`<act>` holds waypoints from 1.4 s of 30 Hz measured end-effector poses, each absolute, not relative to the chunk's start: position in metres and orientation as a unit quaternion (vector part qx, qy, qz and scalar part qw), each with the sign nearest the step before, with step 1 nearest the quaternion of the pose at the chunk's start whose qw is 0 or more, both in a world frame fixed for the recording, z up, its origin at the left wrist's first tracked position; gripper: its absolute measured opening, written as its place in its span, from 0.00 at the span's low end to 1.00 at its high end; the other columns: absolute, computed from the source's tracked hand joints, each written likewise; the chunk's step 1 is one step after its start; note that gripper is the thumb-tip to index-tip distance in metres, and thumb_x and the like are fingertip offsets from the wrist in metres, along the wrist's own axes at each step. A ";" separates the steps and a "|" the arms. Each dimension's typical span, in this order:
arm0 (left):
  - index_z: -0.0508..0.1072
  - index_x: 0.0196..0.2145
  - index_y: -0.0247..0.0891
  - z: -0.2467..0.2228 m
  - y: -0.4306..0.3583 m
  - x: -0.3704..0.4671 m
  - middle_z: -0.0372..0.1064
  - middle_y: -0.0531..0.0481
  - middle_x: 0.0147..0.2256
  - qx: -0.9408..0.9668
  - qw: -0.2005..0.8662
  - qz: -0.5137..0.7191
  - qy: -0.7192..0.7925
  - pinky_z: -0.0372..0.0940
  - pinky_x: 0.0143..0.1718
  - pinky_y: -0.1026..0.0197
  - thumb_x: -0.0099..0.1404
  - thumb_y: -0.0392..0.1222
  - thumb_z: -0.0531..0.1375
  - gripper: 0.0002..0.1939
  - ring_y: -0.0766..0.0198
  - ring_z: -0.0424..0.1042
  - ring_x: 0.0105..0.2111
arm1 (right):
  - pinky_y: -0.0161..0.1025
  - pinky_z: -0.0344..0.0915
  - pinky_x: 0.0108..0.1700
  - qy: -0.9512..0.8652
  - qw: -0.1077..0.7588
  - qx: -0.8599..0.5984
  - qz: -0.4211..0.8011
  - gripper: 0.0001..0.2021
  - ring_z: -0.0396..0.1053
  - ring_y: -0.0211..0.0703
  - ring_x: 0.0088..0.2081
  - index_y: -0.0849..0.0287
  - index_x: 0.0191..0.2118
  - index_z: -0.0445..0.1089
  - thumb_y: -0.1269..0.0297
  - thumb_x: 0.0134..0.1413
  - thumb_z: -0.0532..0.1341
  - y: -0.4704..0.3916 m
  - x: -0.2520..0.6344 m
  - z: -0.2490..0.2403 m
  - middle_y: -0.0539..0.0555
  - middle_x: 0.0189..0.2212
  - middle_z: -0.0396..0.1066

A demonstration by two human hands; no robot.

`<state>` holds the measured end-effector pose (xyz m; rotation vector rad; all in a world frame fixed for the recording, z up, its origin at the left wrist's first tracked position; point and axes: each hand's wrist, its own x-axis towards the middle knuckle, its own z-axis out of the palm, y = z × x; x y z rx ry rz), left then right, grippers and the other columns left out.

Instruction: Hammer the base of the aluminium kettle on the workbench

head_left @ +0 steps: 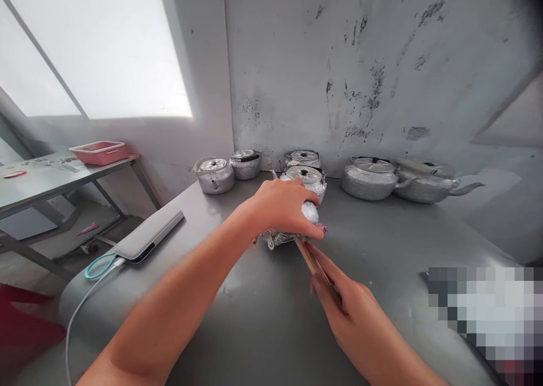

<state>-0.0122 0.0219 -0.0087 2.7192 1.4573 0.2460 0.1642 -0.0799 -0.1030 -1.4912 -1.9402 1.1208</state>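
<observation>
My left hand (288,205) curls over a silver kettle-like piece (310,212), mostly hidden beneath the palm and fingers. A small metal tab (270,242) and a dark patterned edge show below the hand, and a reddish frayed bit (323,226) sticks out by the thumb. My right hand (343,304) is wrapped round a slim wooden handle (309,257). The handle's far end reaches under my left thumb, where its tip is out of sight. Just behind my left hand stands a lidded silver kettle (304,175).
More silver kettles (369,178) line the back of the grey table (263,318) by the wall. At left lies a grey power bank (148,236) with a cable. A side table holds a pink basket (99,154). A pixelated patch covers the right front.
</observation>
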 end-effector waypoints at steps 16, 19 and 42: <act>0.74 0.54 0.55 -0.010 0.022 -0.012 0.69 0.51 0.51 0.881 0.017 0.083 0.466 0.64 0.42 0.54 0.54 0.70 0.58 0.33 0.54 0.72 0.42 | 0.35 0.52 0.25 -0.688 0.220 -0.551 0.417 0.11 0.51 0.37 0.24 0.53 0.42 0.63 0.57 0.69 0.46 -0.077 0.162 -0.105 0.44 0.24 0.55; 0.74 0.54 0.55 -0.010 0.022 -0.012 0.69 0.51 0.51 0.881 0.016 0.086 0.464 0.64 0.41 0.53 0.55 0.70 0.58 0.33 0.54 0.72 0.41 | 0.34 0.52 0.24 -0.671 0.221 -0.551 0.444 0.13 0.51 0.36 0.23 0.53 0.35 0.61 0.56 0.70 0.46 -0.077 0.161 -0.105 0.45 0.23 0.55; 0.74 0.54 0.56 -0.012 0.023 -0.010 0.68 0.51 0.52 0.879 0.007 0.087 0.468 0.64 0.42 0.53 0.55 0.70 0.58 0.33 0.55 0.72 0.40 | 0.31 0.45 0.13 -0.629 0.197 -0.550 0.513 0.15 0.51 0.27 0.13 0.53 0.36 0.59 0.54 0.71 0.42 -0.073 0.167 -0.121 0.43 0.27 0.57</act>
